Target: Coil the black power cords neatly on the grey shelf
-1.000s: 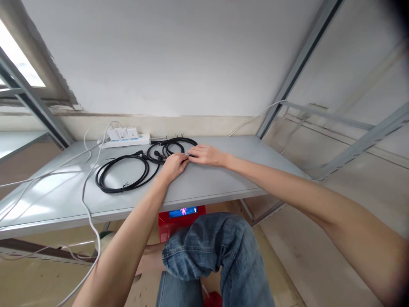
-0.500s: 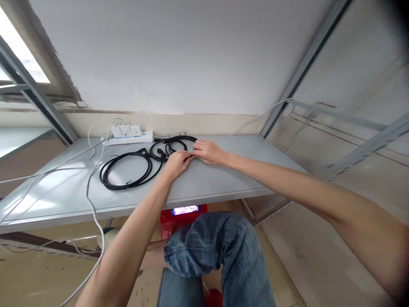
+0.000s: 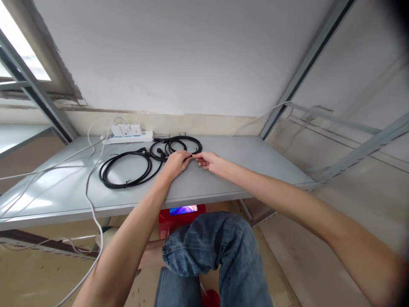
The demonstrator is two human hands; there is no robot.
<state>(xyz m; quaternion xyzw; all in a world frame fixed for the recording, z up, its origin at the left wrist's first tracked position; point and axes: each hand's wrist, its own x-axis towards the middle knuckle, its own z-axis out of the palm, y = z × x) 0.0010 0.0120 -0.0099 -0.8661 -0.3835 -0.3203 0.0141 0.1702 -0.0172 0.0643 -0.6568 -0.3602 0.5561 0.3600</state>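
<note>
My left hand [image 3: 179,163] is closed on the near side of the right-hand coil of black cable [image 3: 200,144], its thumb and fingertips pressed together. Against those fingertips, my right hand [image 3: 207,161] pinches with thumb and forefinger, other fingers curled. What lies in that pinch is too small and dark to make out. Thin black ties [image 3: 182,134] stick up from the far side of this coil. Left of my hands lies a larger black cable coil [image 3: 125,186], with thin ties on it. Black plugs [image 3: 160,151] lie among the loops between the coils.
A white power strip [image 3: 143,136] with white adapters stands near the wall. A white cord [image 3: 90,196] hangs over the front edge of the grey tabletop [image 3: 243,170]. Metal posts [image 3: 287,94] frame both sides. Below sits a red stool [image 3: 164,217] with a lit phone [image 3: 183,210].
My right hand has come down and nearer, off the right side of the coil, which now shows in full. My left hand has stayed in place on the cable.
</note>
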